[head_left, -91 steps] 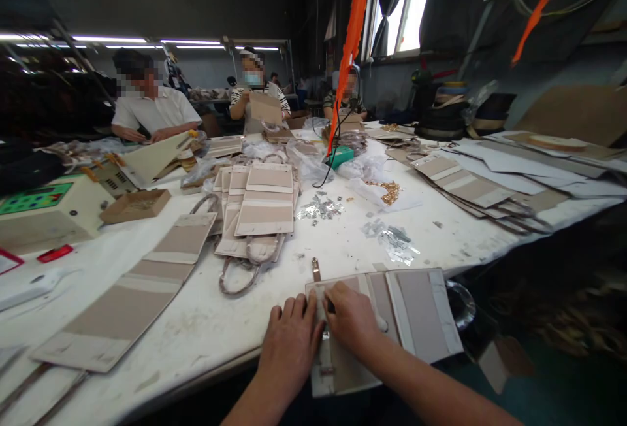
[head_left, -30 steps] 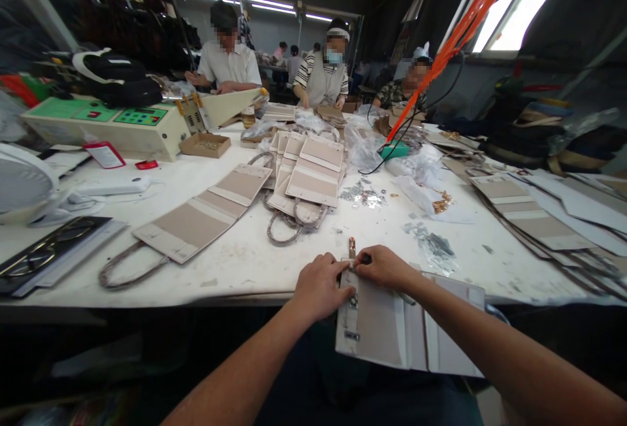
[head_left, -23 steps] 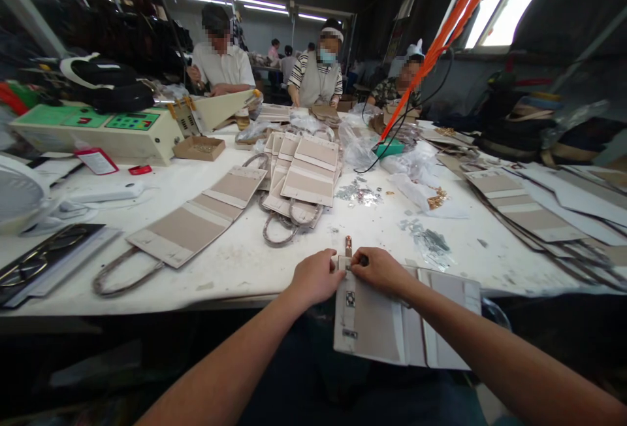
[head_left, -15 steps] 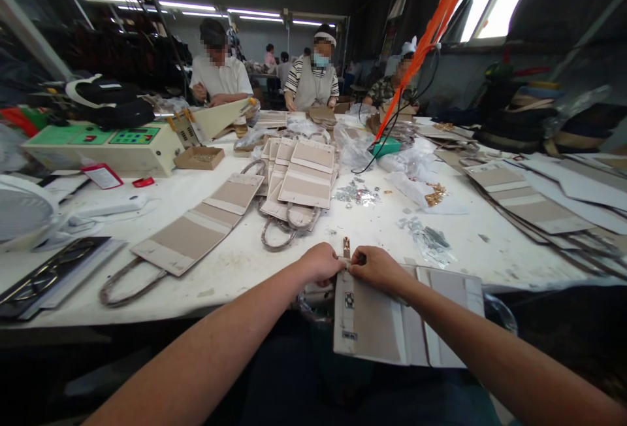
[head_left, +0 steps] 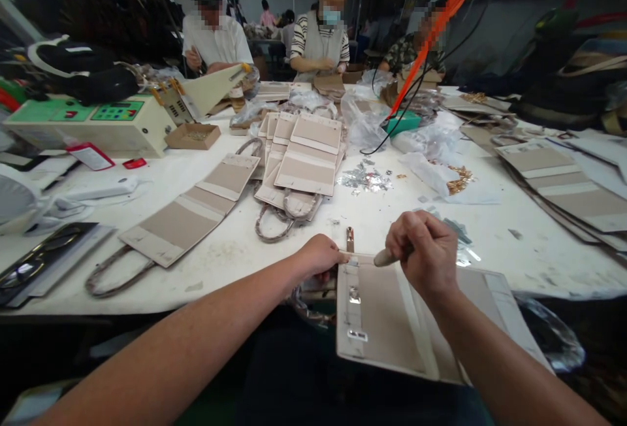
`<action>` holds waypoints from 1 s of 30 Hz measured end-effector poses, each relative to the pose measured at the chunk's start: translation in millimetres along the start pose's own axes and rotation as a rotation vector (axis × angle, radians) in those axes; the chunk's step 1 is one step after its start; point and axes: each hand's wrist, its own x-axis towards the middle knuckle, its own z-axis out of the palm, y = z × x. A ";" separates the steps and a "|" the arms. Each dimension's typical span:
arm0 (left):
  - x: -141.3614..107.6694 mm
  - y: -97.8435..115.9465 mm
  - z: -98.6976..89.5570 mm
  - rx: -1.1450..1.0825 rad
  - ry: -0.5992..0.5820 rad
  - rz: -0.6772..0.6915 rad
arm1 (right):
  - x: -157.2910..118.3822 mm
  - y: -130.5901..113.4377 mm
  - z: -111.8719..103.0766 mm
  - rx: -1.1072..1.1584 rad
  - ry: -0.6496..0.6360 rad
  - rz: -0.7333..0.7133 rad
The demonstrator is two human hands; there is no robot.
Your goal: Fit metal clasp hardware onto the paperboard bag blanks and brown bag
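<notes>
A beige bag panel (head_left: 386, 321) lies over the table's front edge and my lap, metal fittings along its left side. My left hand (head_left: 321, 257) is closed on the panel's upper left corner. Just beyond that corner a small metal-tipped strap (head_left: 349, 240) sticks up. My right hand (head_left: 424, 249) is raised over the panel in a fist. From it a blunt, rounded greyish-tan end points left; whether this is a covered fingertip or a tool end, I cannot tell. A plastic-wrapped handle (head_left: 558, 334) loops out on the right.
Stacked bag panels (head_left: 308, 151) with wrapped handles lie mid-table, another panel (head_left: 191, 210) to their left. Loose silver metal pieces (head_left: 365, 178) and gold pieces (head_left: 459, 179) are scattered beyond my hands. A machine (head_left: 88, 125) stands left. An orange cord (head_left: 426, 47) hangs down; several people work opposite.
My right hand has lifted off the panel's corner and moved right, curling into a fist. My left hand keeps hold of the corner. The camera view has tilted down.
</notes>
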 end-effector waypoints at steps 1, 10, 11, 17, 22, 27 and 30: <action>0.9 -0.8 0.7 -0.012 -0.002 -0.006 | 1.6 3.6 4.4 0.084 0.032 -0.017; 0.9 -8.8 5.3 -0.062 0.016 0.033 | 4.8 35.9 31.7 0.096 -0.054 0.113; 1.4 -10.1 5.6 -0.058 0.016 0.043 | 6.0 33.7 32.0 0.083 -0.081 0.109; 0.8 -13.0 5.3 -0.084 0.015 0.064 | 8.6 36.0 33.9 -0.082 -0.165 0.179; -2.6 -13.5 1.5 -0.109 -0.070 0.094 | 11.6 26.4 48.5 -0.140 -0.269 0.172; -2.5 -17.3 0.2 -0.087 -0.077 0.131 | 11.0 18.7 61.7 -0.311 -0.410 0.154; -2.7 -18.5 0.0 -0.075 -0.073 0.162 | 10.0 17.8 57.4 -0.366 -0.395 0.186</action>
